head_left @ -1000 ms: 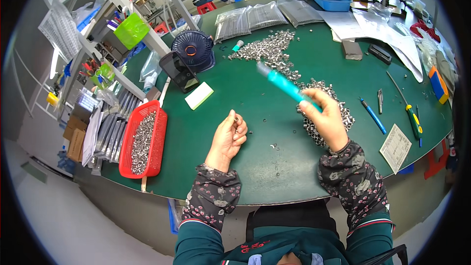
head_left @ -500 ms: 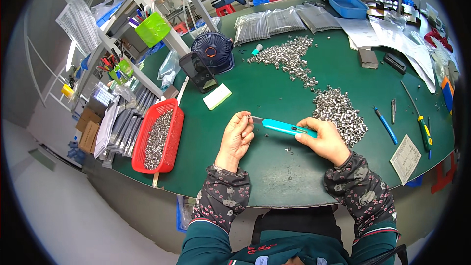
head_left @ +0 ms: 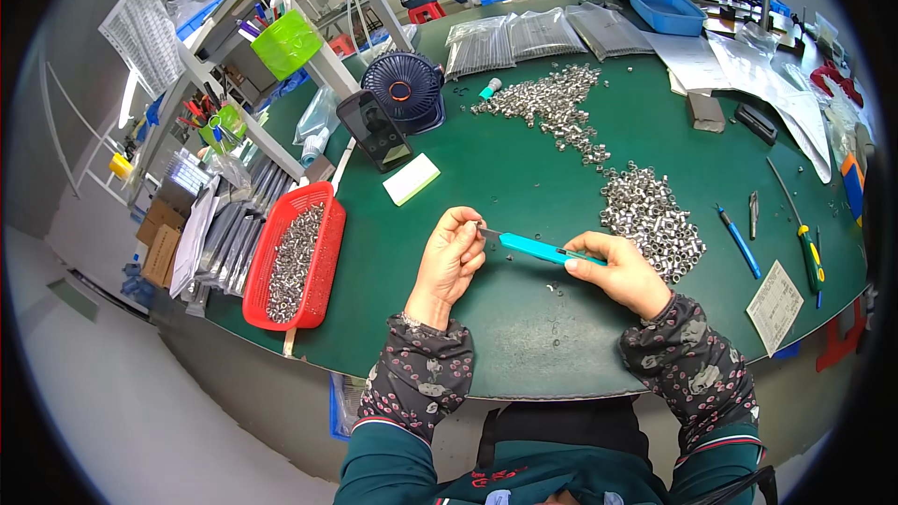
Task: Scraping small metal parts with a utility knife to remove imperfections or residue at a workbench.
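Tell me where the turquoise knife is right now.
In the head view, the turquoise knife is in the right grip, left of the nearer heap of metal rings, its blade pointing toward the left grip.

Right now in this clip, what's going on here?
At the green table, a person's right hand holds a teal utility knife, its blade at a small metal piece pinched in the left hand. One heap of metal parts lies by the right hand, a second heap farther back; a red basket at left holds more.
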`<state>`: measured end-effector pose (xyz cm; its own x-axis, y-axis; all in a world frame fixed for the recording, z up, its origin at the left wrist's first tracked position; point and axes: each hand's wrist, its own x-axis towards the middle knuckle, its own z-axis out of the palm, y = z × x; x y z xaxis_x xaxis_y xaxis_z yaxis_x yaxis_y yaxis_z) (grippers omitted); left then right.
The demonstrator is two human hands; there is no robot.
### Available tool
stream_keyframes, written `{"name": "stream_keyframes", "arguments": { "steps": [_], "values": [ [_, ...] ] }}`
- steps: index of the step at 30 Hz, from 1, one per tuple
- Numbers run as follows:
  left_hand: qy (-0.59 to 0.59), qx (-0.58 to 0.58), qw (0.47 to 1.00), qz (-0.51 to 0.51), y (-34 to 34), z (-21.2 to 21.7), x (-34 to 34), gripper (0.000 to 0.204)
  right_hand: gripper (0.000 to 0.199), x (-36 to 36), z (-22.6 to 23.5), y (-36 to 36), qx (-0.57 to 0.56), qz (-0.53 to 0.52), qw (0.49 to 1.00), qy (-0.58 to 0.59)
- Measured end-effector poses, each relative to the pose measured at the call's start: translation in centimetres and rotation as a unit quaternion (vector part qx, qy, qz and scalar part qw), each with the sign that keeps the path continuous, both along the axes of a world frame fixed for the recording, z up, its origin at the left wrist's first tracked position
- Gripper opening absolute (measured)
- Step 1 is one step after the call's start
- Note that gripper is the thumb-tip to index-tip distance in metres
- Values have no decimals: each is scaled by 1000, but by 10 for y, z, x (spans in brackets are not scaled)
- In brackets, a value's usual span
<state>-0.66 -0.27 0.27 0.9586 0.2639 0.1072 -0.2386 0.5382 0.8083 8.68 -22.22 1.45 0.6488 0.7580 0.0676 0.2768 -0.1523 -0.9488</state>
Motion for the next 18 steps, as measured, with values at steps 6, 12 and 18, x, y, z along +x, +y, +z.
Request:
{"name": "stream_keyframes", "arguments": {
  "steps": [6, 12, 18],
  "values": [
    [28, 14, 999, 23, 1, -4, 0, 9, 27, 0, 5, 0, -46, -14, 998, -37],
    [60, -12, 998, 27, 2, -3, 1, 11, 24, -8, 2, 2, -4, -98, 959, -265],
    [83, -46, 995, 16, 5, -6, -1, 12, 26, -11, 7, 4, 13, -130, 884, -450]
  ]
}}
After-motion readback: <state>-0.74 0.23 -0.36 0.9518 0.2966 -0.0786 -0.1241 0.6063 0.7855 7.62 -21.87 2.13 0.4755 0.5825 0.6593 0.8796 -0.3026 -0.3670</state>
